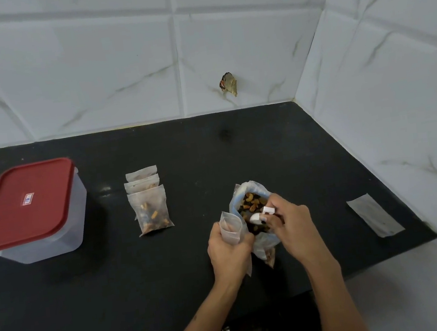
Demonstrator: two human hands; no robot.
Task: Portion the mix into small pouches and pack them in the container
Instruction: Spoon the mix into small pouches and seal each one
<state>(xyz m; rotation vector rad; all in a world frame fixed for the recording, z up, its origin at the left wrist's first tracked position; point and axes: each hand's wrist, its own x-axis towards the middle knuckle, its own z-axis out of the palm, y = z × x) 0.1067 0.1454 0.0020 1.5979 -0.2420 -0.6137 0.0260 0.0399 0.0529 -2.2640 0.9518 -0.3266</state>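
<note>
At a black countertop [169, 267] set into a corner of white marbled wall tiles [117, 67], your left hand [229, 249] grips an open, empty small pouch [230, 227], fingers curled round its lower half so the mouth stands up and gapes. Just beside it, touching, is the large clear bag of mix [253, 210], rolled open at the top to show cashews, raisins and darker pieces. Your right hand [292, 227] reaches into that bag from the right, fingers curled round a small white scoop [260, 215] whose bowl sits over the mix; how much it carries cannot be told. The two hands are close together, either side of the bag's mouth.

To the left, well apart from the hands, three filled pouches [149, 201] lie on the counter in an overlapping row, the nearest showing nuts and dried fruit through its clear front. Farther left stands the container [55, 235], a clear square tub with its red lid [24, 204] closed and a small label on top. Near the right edge of the counter, beside the side wall, lies a flat stack of unused pouches [373, 215]. A brownish scrap [228, 83] is on the back wall tile above the counter
</note>
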